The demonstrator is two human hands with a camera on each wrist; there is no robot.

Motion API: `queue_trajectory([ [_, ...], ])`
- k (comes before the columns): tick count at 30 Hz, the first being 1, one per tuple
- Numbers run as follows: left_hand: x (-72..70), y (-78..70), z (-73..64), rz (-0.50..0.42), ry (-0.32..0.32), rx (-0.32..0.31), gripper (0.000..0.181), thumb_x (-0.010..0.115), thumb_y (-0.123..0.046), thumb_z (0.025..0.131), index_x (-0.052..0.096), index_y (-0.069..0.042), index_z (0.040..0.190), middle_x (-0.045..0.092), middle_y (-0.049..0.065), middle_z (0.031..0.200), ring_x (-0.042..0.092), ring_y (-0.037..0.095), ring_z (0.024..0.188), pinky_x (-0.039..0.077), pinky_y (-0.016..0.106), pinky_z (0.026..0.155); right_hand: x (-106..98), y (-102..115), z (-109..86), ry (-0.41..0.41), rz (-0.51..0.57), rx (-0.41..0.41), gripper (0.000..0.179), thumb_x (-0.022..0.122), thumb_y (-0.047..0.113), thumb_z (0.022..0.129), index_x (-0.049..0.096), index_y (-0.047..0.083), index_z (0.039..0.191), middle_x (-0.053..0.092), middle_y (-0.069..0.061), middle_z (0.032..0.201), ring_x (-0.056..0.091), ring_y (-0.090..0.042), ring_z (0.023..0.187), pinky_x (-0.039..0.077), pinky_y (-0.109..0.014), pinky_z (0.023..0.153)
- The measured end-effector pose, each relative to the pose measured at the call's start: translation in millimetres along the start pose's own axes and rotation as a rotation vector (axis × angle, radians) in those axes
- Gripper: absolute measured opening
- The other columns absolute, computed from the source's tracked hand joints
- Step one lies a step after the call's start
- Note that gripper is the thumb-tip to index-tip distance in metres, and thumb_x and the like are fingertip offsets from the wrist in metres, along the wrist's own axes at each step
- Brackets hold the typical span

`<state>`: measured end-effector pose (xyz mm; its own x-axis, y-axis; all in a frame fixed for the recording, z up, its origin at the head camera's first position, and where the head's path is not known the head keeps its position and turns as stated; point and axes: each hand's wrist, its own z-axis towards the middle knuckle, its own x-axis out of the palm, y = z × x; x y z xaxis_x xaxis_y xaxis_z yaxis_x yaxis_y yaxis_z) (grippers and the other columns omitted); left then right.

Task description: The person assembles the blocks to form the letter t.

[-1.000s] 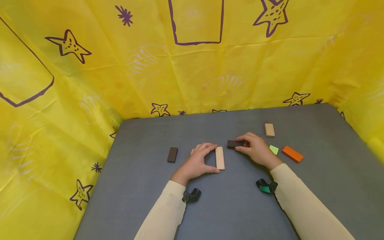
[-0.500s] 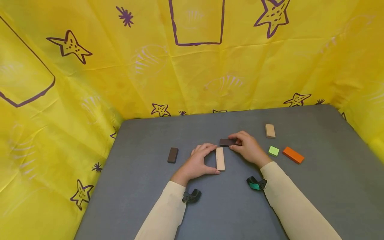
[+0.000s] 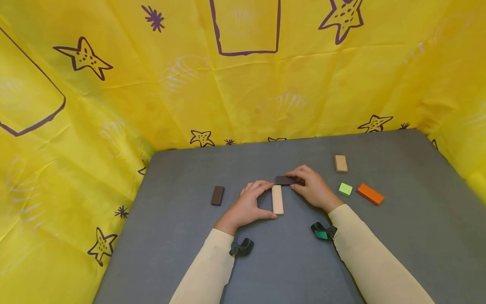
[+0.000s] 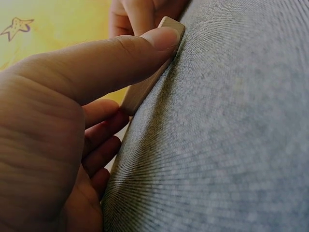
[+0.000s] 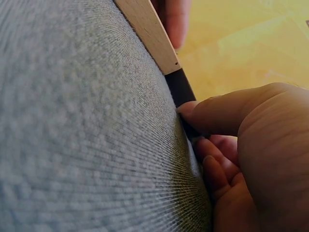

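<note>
A pale wooden block lies flat on the table, its long side running away from me. My left hand holds it by its two ends, thumb at the near end and fingertips at the far one. Across its far end lies a dark brown block, which my right hand pinches between thumb and fingers. In the right wrist view the dark block touches the end of the pale block. My right fingers hide the dark block's right end.
Another dark brown block lies left of my left hand. To the right are a lime green block, an orange block and, farther back, a short pale block. Yellow cloth borders the grey table at the back and sides.
My right hand has slid the dark brown block left until it meets the far end of the pale block. The green block is now fully uncovered. My left hand has kept its place.
</note>
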<state>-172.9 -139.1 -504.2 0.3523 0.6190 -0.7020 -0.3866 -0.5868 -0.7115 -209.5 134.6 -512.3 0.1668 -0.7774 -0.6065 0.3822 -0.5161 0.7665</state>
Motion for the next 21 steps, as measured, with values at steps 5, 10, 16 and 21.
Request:
queue_trajectory([
  [5, -0.2, -0.2, -0.3, 0.003, 0.000, 0.001, 0.092, 0.098, -0.037, 0.085, 0.054, -0.016, 0.163, 0.051, -0.001, 0.158, 0.042, 0.022, 0.144, 0.029, 0.052, 0.119, -0.1, 1.4, -0.5, 0.023, 0.002, 0.001, 0.036, 0.076, 0.000, 0.101, 0.074, 0.003, 0.137, 0.064, -0.010, 0.122, 0.058, -0.030, 0.105, 0.048, -0.049, 0.092],
  [10, -0.4, -0.7, -0.4, 0.008, -0.001, -0.002, 0.092, 0.098, -0.038, 0.085, 0.054, -0.016, 0.163, 0.051, -0.002, 0.158, 0.041, 0.021, 0.144, 0.030, 0.051, 0.118, 0.3, 1.7, -1.0, 0.024, -0.003, -0.004, 0.036, 0.076, -0.001, 0.102, 0.074, 0.003, 0.137, 0.064, -0.011, 0.123, 0.059, -0.030, 0.105, 0.048, -0.050, 0.092],
  [16, -0.5, -0.4, 0.1, 0.013, 0.005, 0.005, 0.094, 0.098, -0.038, 0.085, 0.052, -0.015, 0.164, 0.050, -0.001, 0.159, 0.040, 0.022, 0.146, 0.030, 0.052, 0.118, 0.5, 1.5, -0.6, 0.019, -0.002, -0.007, 0.036, 0.077, -0.001, 0.100, 0.075, 0.004, 0.136, 0.064, -0.011, 0.122, 0.060, -0.031, 0.105, 0.049, -0.050, 0.092],
  [21, -0.4, 0.1, 0.5, 0.020, 0.010, 0.014, 0.095, 0.098, -0.039, 0.085, 0.051, -0.015, 0.165, 0.050, 0.000, 0.160, 0.040, 0.023, 0.146, 0.030, 0.053, 0.118, 0.5, 1.2, -0.4, 0.015, 0.002, -0.012, 0.036, 0.078, 0.000, 0.099, 0.075, 0.004, 0.135, 0.065, -0.011, 0.122, 0.059, -0.031, 0.105, 0.049, -0.050, 0.092],
])
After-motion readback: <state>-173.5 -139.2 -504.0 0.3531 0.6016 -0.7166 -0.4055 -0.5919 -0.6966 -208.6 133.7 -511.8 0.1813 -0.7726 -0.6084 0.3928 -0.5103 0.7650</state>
